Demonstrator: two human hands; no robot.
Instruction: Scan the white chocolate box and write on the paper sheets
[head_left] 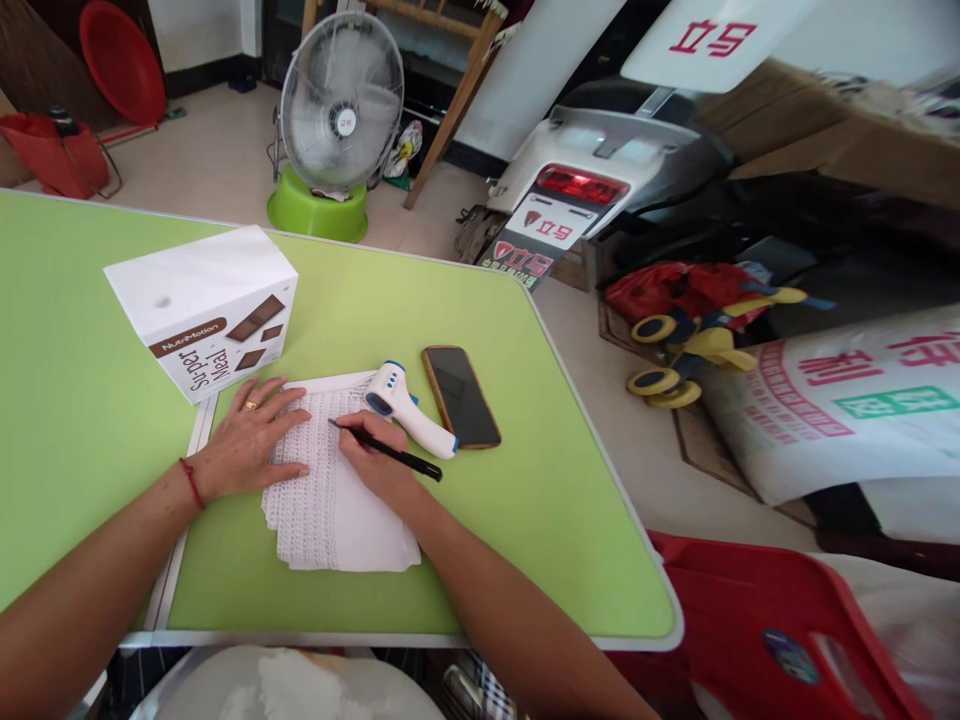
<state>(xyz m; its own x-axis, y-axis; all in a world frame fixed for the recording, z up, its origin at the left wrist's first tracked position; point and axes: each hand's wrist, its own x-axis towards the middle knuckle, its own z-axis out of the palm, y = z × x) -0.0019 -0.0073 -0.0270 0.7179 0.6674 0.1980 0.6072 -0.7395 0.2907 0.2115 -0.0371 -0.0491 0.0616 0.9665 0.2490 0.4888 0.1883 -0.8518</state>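
Several sheets of paper (pixel 330 520), covered on the left with rows of small writing and blank at the lower right, lie on the green table (pixel 555 530). My left hand (pixel 251 445) rests spread on their left edge, fingers apart, holding nothing. A black pen (pixel 409 460) is pinched in my right hand (pixel 375 455), its tip at the writing near the middle of the top sheet. Just beyond my right hand lies a white and blue infrared thermometer (pixel 412 415), touching or nearly touching the papers. To its right is a dark-screened phone (pixel 463 395) in a brown case.
A white NutriMotion box (pixel 202 290) stands beyond my left hand. Past the table are a fan (pixel 341 110) on a green stool (pixel 319 210) and a white scooter (pixel 585 170). A red chair (pixel 765 600) stands at the lower right, near a white sack (pixel 847 390).
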